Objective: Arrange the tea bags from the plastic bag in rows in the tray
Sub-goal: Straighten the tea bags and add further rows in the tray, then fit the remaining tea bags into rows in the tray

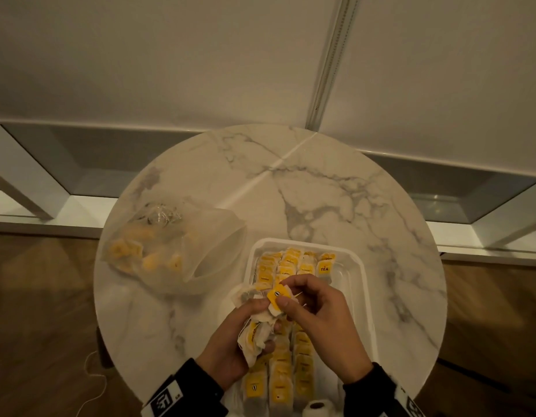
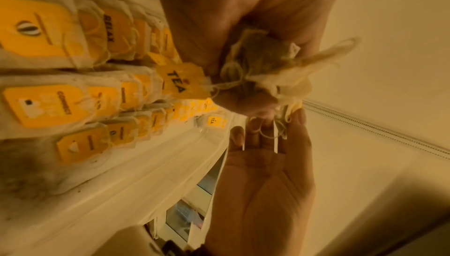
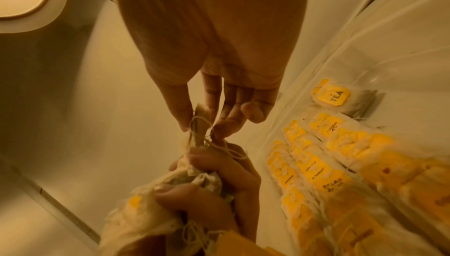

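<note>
The left hand (image 1: 230, 341) is closed around a crumpled bunch (image 1: 254, 329) of tea bags, fingers curled tight, held over the tray's (image 1: 361, 266) left edge. The right hand (image 1: 317, 320) pinches one bag (image 1: 279, 296) from the top of that bunch between thumb and forefinger, its other fingers loosely bent; strings (image 3: 207, 140) tangle between the two hands. The pinched bag's yellow tag shows a round striped logo.

In the tray, bags lie overlapped in three rows (image 1: 283, 371) running its length, filling the side nearer the plastic bag (image 1: 170, 245). A fourth row has only begun at the far end, with a tag reading "TEA" (image 1: 324, 268). Other tags read "RELAX" (image 2: 109, 29), "CONNECT" (image 2: 63, 103) and "MOMENT" (image 3: 317, 173); a "TEA" tag (image 2: 179, 81) also hangs from the bunch.

The plastic bag lies open on the round marble table (image 1: 320, 191), left of the tray and apart from it, with more yellow-tagged bags inside.
</note>
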`<action>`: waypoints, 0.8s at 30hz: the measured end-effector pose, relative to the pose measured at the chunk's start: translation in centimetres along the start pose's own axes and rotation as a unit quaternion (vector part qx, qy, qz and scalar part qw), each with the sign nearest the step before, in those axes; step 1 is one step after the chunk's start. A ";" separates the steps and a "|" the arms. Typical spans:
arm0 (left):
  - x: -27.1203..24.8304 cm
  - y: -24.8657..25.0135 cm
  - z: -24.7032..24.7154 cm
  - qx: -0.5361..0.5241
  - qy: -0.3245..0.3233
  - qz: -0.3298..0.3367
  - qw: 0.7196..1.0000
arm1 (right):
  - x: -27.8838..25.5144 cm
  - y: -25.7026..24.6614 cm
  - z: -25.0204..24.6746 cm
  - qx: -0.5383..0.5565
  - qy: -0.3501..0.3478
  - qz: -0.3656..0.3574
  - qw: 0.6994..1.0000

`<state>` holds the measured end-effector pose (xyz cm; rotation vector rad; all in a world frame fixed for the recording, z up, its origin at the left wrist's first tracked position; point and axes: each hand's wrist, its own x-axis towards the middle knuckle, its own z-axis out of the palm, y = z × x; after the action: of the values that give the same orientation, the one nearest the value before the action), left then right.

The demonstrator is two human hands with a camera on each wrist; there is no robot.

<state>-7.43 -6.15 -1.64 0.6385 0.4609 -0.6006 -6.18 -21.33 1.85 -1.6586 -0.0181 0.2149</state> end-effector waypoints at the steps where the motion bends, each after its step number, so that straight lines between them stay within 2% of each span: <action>1: 0.0 0.0 0.0 -0.004 0.003 0.000 1.000 | -0.1 0.0 -0.1 0.002 0.001 0.005 1.000; 5: 0.0 0.2 0.0 -0.015 0.010 0.007 1.000 | -0.4 -0.1 -0.6 -0.012 0.021 -0.003 1.000; 7: 0.0 0.2 -0.1 -0.019 0.007 0.006 1.000 | -0.7 -0.3 -0.9 -0.065 0.015 -0.062 0.996; 10: -0.1 0.2 -0.1 -0.013 0.009 0.001 1.000 | -1.1 -0.7 -1.4 -0.178 -0.027 -0.164 0.970; 12: -0.1 0.1 -0.1 0.003 0.013 0.000 1.000 | -1.1 -0.4 -1.6 -0.221 -0.051 -0.186 0.956; 15: -0.3 0.1 0.5 0.007 0.013 0.001 1.000 | -0.8 -0.1 -1.8 -0.237 -0.051 -0.188 0.952; 20: -0.3 0.2 0.7 -0.011 0.025 0.008 1.000 | -1.0 -0.3 -1.7 -0.148 0.017 -0.148 0.978; 24: -0.2 0.1 0.6 0.012 0.037 0.010 0.999 | -0.9 -0.2 -1.8 -0.127 0.065 -0.131 0.981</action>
<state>-7.39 -6.36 -1.05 0.6894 0.5167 -0.5664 -6.75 -23.19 2.28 -1.9017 -0.1701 -0.1014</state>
